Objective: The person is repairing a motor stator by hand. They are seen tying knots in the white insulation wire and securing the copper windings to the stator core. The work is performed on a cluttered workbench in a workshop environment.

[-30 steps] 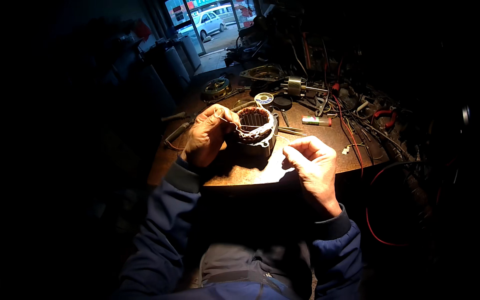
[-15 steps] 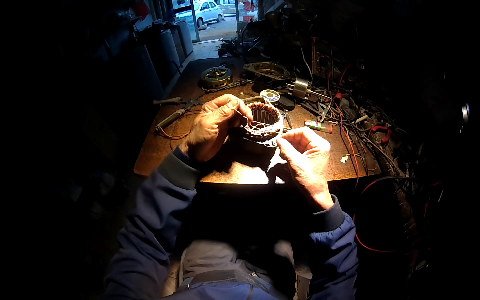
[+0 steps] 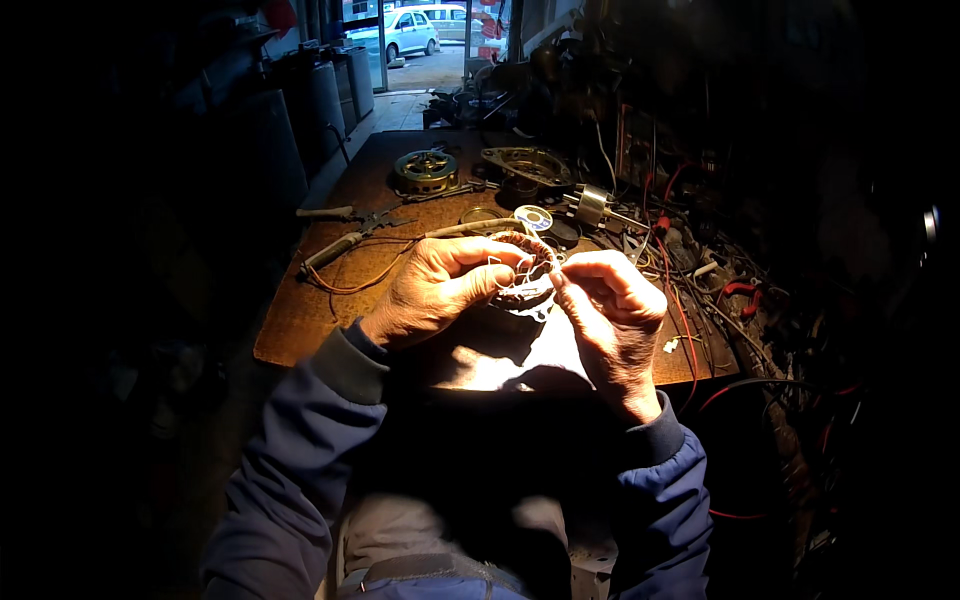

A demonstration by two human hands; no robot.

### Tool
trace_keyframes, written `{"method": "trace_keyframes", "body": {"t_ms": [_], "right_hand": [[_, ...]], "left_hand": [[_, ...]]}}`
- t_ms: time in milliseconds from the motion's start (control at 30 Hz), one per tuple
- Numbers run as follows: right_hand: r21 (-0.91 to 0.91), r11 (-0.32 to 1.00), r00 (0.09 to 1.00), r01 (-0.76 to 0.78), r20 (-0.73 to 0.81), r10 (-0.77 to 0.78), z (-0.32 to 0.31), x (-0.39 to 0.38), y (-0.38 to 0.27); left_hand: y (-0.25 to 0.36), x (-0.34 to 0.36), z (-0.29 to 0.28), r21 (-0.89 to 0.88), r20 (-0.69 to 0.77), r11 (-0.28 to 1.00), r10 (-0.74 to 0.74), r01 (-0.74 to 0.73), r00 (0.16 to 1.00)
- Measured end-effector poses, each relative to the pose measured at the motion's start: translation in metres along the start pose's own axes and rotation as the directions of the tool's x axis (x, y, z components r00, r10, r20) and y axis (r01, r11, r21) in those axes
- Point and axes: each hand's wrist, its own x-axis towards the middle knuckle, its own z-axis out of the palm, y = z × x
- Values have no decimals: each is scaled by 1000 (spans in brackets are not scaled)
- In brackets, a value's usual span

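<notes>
A motor stator (image 3: 521,296) stands on the near part of the wooden bench, its ring of copper windings facing up. Thin white cord (image 3: 521,270) loops across its opening and round the windings. From the left, my left hand (image 3: 440,285) reaches over the rim, thumb and forefinger closed on the cord. My right hand (image 3: 612,305) is at the right rim, thumb and forefinger pinched together; what lies between those fingertips is too small to make out. My left fingers hide part of the windings.
On the wooden bench (image 3: 300,335) lie a round brass-coloured motor cover (image 3: 427,172), a flanged housing (image 3: 527,165), a rotor with shaft (image 3: 592,205), a spool (image 3: 533,217), a soldering iron (image 3: 335,250) and pliers (image 3: 380,222). Tangled wires (image 3: 690,310) crowd the right side.
My left hand has moved right and lower, from holding the cord above the left rim to the stator's opening. My right hand stays pinched at the right rim. The view has shifted slightly.
</notes>
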Motion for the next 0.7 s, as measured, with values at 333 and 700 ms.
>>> {"method": "trace_keyframes", "body": {"t_ms": [333, 700], "right_hand": [[-243, 922, 952, 303, 36, -303, 13, 18, -2], [316, 833, 891, -454, 142, 431, 7, -16, -12]], "left_hand": [[-5, 0, -3, -3, 36, 1000, 24, -24, 999], [-1, 0, -2, -71, 31, 997, -25, 27, 999]]}}
